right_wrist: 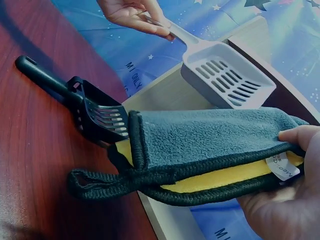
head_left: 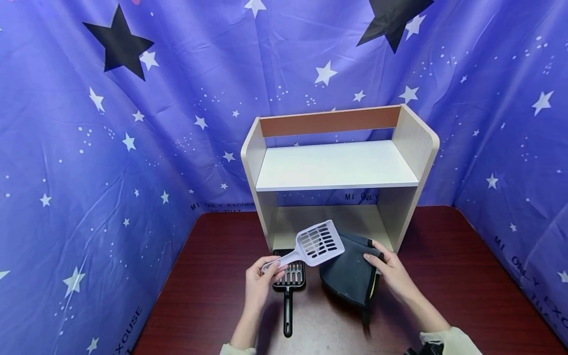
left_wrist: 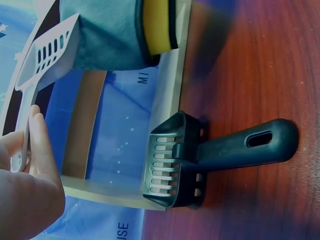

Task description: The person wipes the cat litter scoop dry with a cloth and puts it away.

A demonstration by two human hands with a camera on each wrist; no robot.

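One lilac scoop (head_left: 301, 254) is pinched by left fingers (left_wrist: 42, 142), grey cloth (head_left: 348, 268) at its four o'clock by right fingers (head_left: 385, 251): apparently wiping, next needing firm contact.

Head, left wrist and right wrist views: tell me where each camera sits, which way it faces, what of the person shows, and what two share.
Head: worn on the head, looks forward and down at the table and shelf; left hand, right hand, forearms and sleeves show.
Left wrist: worn there, looks past the left hand toward the black scoop; only that hand shows.
Right wrist: worn there, looks across the gray cloth toward both scoops; both hands show.
Wrist views share: pale scoop, black scoop, gray cloth, shelf, left hand.
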